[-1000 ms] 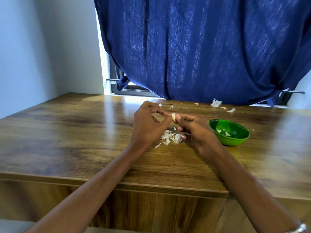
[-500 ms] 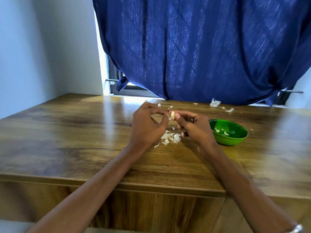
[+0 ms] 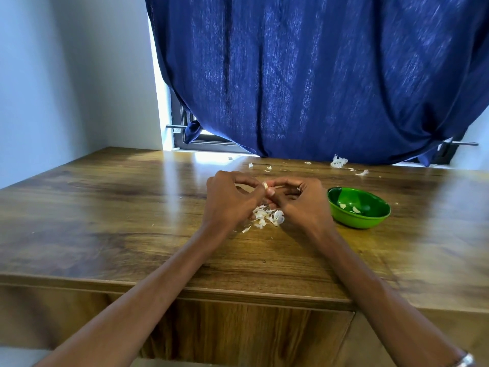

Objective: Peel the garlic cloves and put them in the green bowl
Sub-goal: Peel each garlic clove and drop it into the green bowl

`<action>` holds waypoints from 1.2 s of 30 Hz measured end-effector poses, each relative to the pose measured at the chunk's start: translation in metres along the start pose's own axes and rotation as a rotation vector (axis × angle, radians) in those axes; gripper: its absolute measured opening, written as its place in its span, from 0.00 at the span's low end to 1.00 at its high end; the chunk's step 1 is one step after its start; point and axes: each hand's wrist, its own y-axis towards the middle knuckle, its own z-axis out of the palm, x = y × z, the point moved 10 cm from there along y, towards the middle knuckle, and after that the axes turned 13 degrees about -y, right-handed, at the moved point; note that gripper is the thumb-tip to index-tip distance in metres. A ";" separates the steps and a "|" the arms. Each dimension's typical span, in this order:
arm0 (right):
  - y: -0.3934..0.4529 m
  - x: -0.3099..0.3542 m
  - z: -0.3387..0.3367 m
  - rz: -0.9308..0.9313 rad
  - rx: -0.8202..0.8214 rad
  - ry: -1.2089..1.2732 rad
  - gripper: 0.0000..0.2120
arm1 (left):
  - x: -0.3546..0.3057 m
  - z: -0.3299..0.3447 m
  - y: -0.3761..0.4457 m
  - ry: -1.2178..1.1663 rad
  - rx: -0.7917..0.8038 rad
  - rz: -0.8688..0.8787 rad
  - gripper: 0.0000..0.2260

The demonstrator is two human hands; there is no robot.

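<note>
A small pale garlic clove [image 3: 265,185] is pinched between the fingertips of both hands above the wooden table [image 3: 105,213]. My left hand [image 3: 230,200] grips it from the left, my right hand [image 3: 301,202] from the right, and the fingers hide most of the clove. Beneath the hands lies a heap of white garlic skins [image 3: 267,217]. The green bowl [image 3: 370,218] stands just right of my right hand, with two peeled cloves [image 3: 349,207] inside.
More skin scraps [image 3: 338,162] lie along the table's far edge under a dark blue curtain [image 3: 317,75]. A white wall rises at the left. The table's front edge runs close below my forearms.
Both hands have drawn closer together around the clove and lifted slightly away from me. The clove shows less between the fingertips than before. The bowl has not moved.
</note>
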 end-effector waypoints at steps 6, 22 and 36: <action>0.000 0.003 0.000 -0.024 -0.001 -0.041 0.10 | -0.003 -0.002 0.001 0.014 0.017 0.031 0.04; -0.004 0.012 -0.005 -0.072 -0.013 0.002 0.09 | 0.001 -0.006 0.006 -0.109 0.022 0.019 0.04; -0.003 0.008 -0.003 -0.021 0.028 0.031 0.10 | 0.005 -0.008 0.009 -0.085 0.024 0.038 0.04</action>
